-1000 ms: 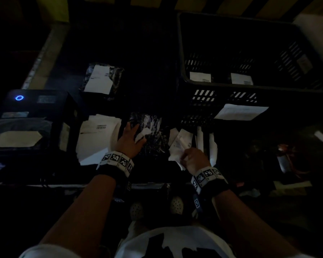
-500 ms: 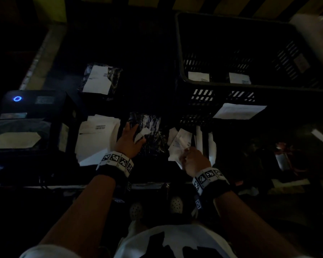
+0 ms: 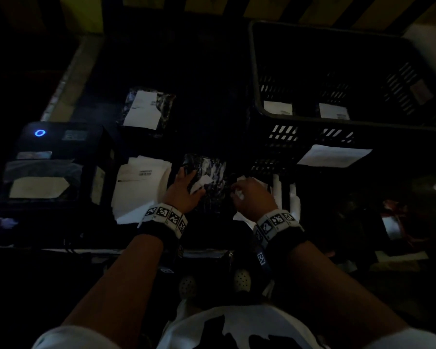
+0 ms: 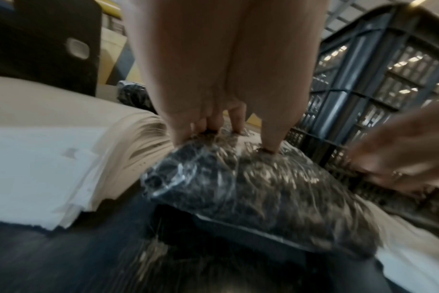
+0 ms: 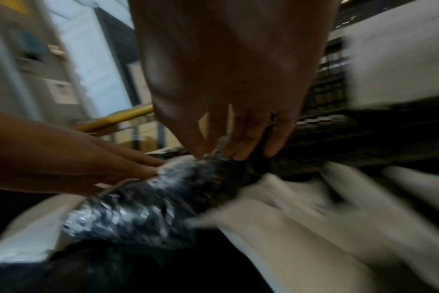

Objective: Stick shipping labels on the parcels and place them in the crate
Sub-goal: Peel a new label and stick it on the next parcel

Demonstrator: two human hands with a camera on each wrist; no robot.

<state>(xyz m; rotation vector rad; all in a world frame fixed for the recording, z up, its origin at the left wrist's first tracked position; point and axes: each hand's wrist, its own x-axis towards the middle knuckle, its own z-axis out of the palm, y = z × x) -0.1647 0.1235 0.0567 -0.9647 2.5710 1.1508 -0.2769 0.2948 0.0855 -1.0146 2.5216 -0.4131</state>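
A black parcel [image 3: 212, 187] [image 4: 251, 188] [image 5: 150, 198] in shiny wrap lies on the dark table in front of me. My left hand [image 3: 186, 180] [image 4: 226, 138] presses on its left part with straight fingers; a white label corner [image 3: 202, 182] shows beside the thumb. My right hand [image 3: 239, 190] [image 5: 226, 152] is at the parcel's right end, thumb and fingers pinching the wrap there; that view is blurred. The black slatted crate [image 3: 337, 123] [image 4: 364, 79] stands at the back right with two labelled parcels [image 3: 278, 108] inside.
A stack of white labels [image 3: 141, 182] [image 4: 50, 158] lies left of the parcel, and a black label printer [image 3: 48, 159] stands further left. Another labelled parcel [image 3: 149, 112] sits behind. White backing strips [image 3: 285, 195] lie to the right; a sheet [image 3: 334, 156] hangs on the crate's front.
My right hand has moved left from the white strips to the parcel's right end. The left hand has stayed on the parcel.
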